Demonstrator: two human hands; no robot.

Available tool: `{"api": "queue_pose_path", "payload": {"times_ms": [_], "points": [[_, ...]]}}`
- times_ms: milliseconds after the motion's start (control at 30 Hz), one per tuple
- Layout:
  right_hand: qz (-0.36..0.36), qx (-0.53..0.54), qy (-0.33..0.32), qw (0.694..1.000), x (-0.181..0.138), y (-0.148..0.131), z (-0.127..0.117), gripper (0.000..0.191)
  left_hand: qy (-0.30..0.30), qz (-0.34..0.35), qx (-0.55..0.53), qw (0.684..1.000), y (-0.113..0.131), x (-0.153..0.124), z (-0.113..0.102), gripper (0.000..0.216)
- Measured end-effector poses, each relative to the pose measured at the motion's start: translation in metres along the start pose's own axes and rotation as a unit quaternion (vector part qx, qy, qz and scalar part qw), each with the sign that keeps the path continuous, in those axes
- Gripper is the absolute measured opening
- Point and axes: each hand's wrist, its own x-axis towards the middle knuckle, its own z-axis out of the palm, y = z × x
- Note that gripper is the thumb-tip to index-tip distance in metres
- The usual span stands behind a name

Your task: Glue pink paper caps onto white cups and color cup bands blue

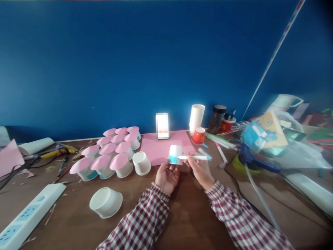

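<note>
My left hand (168,178) grips an upside-down white paper cup (176,151) by its lower rim, over the front edge of a pink paper sheet (151,149). Blue colouring covers part of the cup's side. In my right hand (200,170) is a white marker (194,158), its tip at the blue patch. To the left stand several cups topped with pink paper cones (121,161), some with blue on their sides. Beside them are a plain upturned white cup (142,163) and, nearer me, a second white cup (106,202).
A white power strip (32,211) and a yellow glue gun (58,151) lie left. At the back are a blurred phone-like screen (162,125), a red cup (198,136), a tall white cup stack (197,118) and a dark jar (218,118). Bags and tape (247,161) crowd the right.
</note>
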Motion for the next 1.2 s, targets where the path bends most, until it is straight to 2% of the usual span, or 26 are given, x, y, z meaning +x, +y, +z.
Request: {"api": "queue_pose_path", "payload": {"times_ms": [200, 400, 600, 733, 900, 1067, 1200], "points": [[0.005, 0.020, -0.048, 0.999, -0.0007, 0.0035, -0.0001, 0.024, -0.004, 0.015, -0.012, 1.000, 0.0018, 0.0006, 0.0007, 0.008], [0.002, 0.032, -0.023, 0.999, 0.0005, 0.0051, -0.0008, 0.024, -0.005, -0.002, -0.002, 1.000, 0.0013, -0.0005, 0.0005, 0.011], [0.010, 0.018, -0.101, 0.995, -0.0022, 0.0033, -0.0009, 0.026, -0.005, 0.019, -0.009, 1.000, 0.0023, 0.0022, -0.0006, 0.006], [0.000, 0.015, -0.069, 0.997, -0.0021, 0.0013, -0.0012, 0.024, -0.008, 0.009, -0.002, 1.000, 0.0028, 0.0021, -0.0004, 0.008], [0.002, 0.007, -0.093, 0.996, -0.0013, 0.0003, -0.0031, 0.024, -0.003, 0.014, 0.001, 1.000, 0.0029, 0.0010, 0.0013, 0.010], [0.010, 0.031, -0.066, 0.997, -0.0027, 0.0009, -0.0021, 0.023, -0.014, 0.011, 0.007, 1.000, 0.0020, -0.0005, 0.0018, 0.009], [-0.007, 0.009, -0.067, 0.998, -0.0028, 0.0002, -0.0012, 0.024, -0.009, 0.017, 0.002, 1.000, 0.0014, 0.0000, 0.0015, 0.007]]}}
